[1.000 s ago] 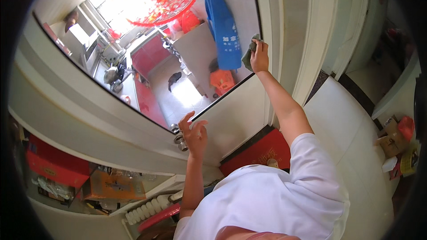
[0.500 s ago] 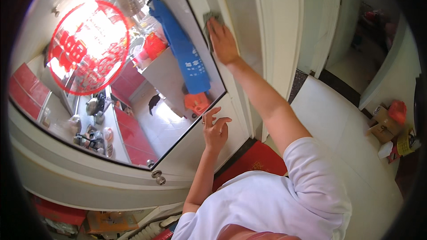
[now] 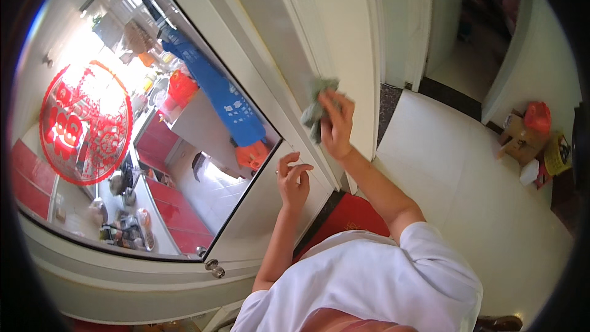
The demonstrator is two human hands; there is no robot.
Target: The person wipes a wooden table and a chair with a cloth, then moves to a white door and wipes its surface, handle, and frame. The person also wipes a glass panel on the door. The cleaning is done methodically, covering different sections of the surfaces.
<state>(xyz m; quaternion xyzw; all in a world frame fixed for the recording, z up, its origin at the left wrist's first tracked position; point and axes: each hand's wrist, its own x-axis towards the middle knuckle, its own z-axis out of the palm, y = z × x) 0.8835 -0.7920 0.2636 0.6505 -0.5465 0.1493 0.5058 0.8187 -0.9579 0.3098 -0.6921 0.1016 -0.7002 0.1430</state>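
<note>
My right hand grips a crumpled grey-green cloth, held at the white door frame. The cloth is slightly smeared by motion, and whether it presses on the frame I cannot tell. In front of the white door's lower panel, my left hand hovers with loosely bent fingers set apart and nothing in them. A black-edged glass pane fills much of the door and carries a round red paper-cut decoration. Below the pane's lower corner sits a metal door knob.
Through the glass, a blue apron, red cabinets and a cluttered counter show. A red mat lies at the foot of the doorway. Pale floor tiles stretch right, toward a cardboard box and a yellow basket by the wall.
My right hand with the cloth has left the strip beside the glass for the frame farther right, its arm more bent. My left hand keeps nearly the same pose. The view has shifted.
</note>
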